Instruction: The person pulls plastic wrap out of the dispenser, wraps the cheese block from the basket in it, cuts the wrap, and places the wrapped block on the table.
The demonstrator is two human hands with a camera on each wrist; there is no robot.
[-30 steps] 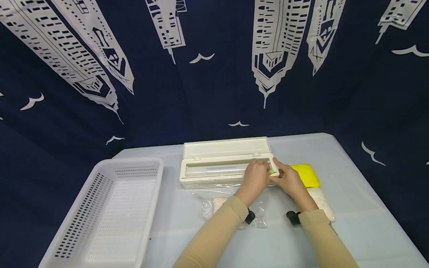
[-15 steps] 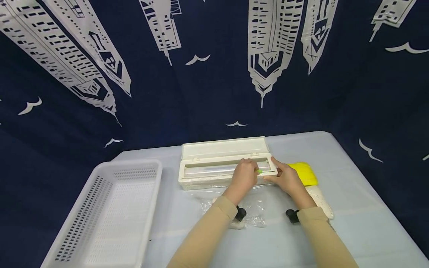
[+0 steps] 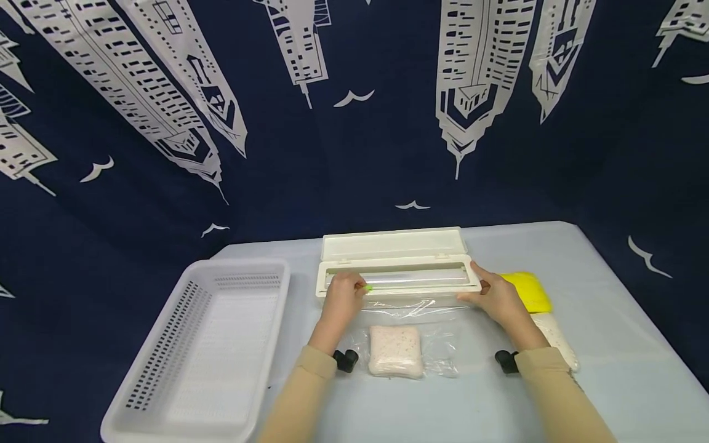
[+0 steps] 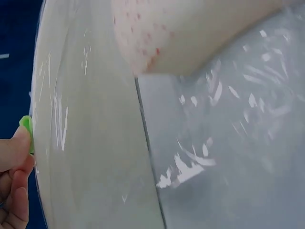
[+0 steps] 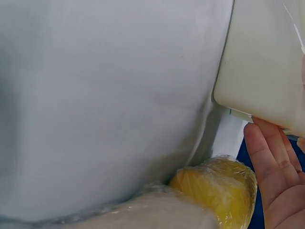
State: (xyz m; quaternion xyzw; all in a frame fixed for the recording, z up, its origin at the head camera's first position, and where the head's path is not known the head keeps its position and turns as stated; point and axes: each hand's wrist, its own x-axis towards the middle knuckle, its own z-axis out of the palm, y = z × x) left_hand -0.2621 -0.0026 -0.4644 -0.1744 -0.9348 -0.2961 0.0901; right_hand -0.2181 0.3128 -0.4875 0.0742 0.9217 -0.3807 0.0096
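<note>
A cream cling film dispenser (image 3: 421, 293) stands at the back of the table, its lid (image 3: 393, 245) raised and a clear film roll (image 3: 426, 277) inside. My left hand (image 3: 340, 303) pinches a small green slide cutter (image 4: 26, 130) on the front edge, near the left end. With thumb in front and fingers at the end wall, my right hand (image 3: 495, 300) holds the dispenser's right end. Clear film (image 3: 412, 311) hangs down the front and spreads over the table. On the film sits a pale, red-speckled square block (image 3: 396, 352).
To the left is a white perforated plastic basket (image 3: 277, 344). Beyond my right hand lie a film-wrapped yellow item (image 5: 214, 191) and a pale speckled block (image 3: 554, 338). A dark blue printed curtain (image 3: 332, 172) hangs behind the table.
My left hand has slid the green cutter leftward along the dispenser's front edge, from the right end to near the left end. The speckled block is now uncovered. My right hand keeps its hold.
</note>
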